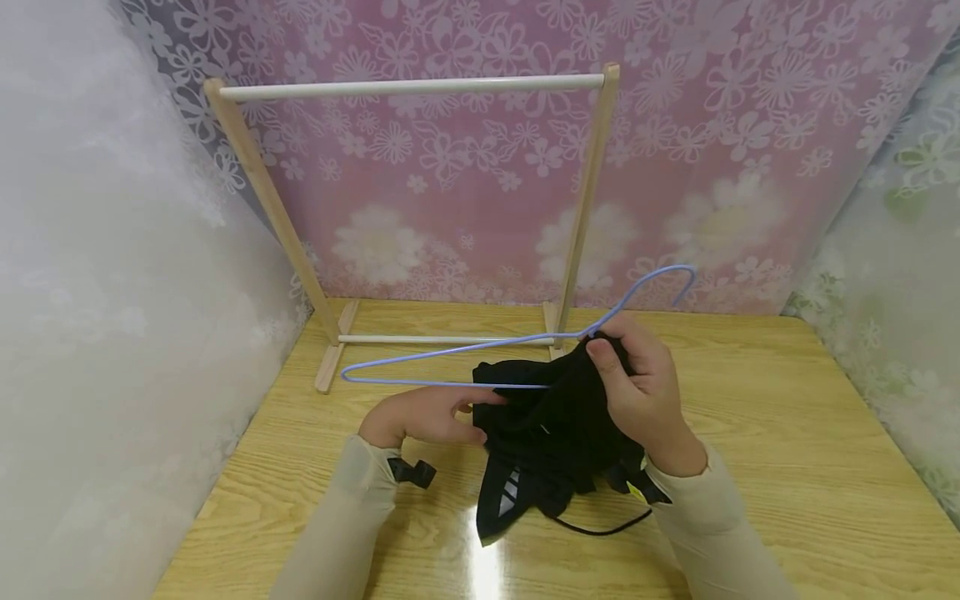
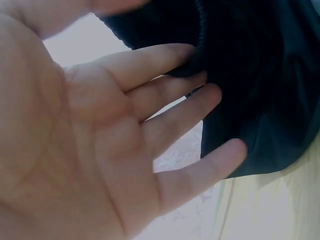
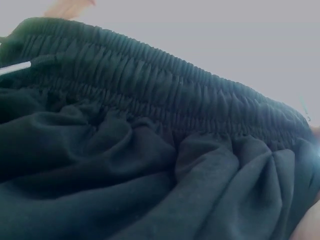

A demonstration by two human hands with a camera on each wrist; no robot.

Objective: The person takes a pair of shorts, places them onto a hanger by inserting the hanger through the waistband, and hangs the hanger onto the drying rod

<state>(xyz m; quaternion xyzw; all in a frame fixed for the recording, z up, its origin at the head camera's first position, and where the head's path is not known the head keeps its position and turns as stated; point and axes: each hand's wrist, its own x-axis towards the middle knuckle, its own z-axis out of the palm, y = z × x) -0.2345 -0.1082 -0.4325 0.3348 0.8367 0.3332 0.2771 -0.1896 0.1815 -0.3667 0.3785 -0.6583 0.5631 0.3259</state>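
Observation:
My right hand (image 1: 643, 386) pinches the waistband of the crumpled black shorts (image 1: 570, 408) against the neck of a blue hanger (image 1: 442, 353), thumb on top. The hanger's hook points up and right, and its right end is hidden inside the cloth. In the right wrist view the gathered elastic waistband (image 3: 165, 75) stretches across, with a white-tipped drawstring (image 3: 15, 68) at the left. At the shorts' left side is my left hand (image 1: 427, 414). Its fingers (image 2: 175, 120) are spread and fairly straight, with the tips right at the black cloth in the left wrist view.
A wooden rack (image 1: 585, 200) with a white top rail (image 1: 412, 87) stands at the back of the wood-grain table (image 1: 787, 467). Behind it hangs a pink flowered backdrop (image 1: 465, 192). Pale walls (image 1: 112, 292) close in the left and right sides.

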